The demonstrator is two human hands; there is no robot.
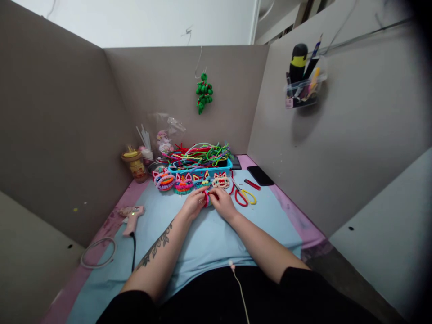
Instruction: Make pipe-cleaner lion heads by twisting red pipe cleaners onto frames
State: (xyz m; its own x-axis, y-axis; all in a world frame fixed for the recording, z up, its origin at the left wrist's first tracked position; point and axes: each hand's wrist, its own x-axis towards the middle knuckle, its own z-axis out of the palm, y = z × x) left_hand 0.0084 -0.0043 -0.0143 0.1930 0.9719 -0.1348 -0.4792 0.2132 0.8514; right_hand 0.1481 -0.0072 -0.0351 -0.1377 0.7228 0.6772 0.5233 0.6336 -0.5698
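Observation:
Near the middle of the blue cloth, my left hand [195, 203] and my right hand [221, 201] meet around a small pink and red fuzzy piece [207, 198]. The left fingers wrap its left side and the right fingers pinch at its right side; their tips are small and partly hidden. Just beyond my hands stands a row of colourful fuzzy animal faces, among them a purple and orange one [164, 181], a teal and red one [183, 183] and a cream one [221, 180]. Scissors with red and yellow handles [241, 198] lie right of my right hand.
A blue basket [200, 171] of coloured fuzzy stems stands behind the faces. To the right lie a red cutter [252, 184] and a black phone [260, 176]. A pink glue gun [132, 219] with its cable is at left. Grey partitions [182, 90] enclose the table.

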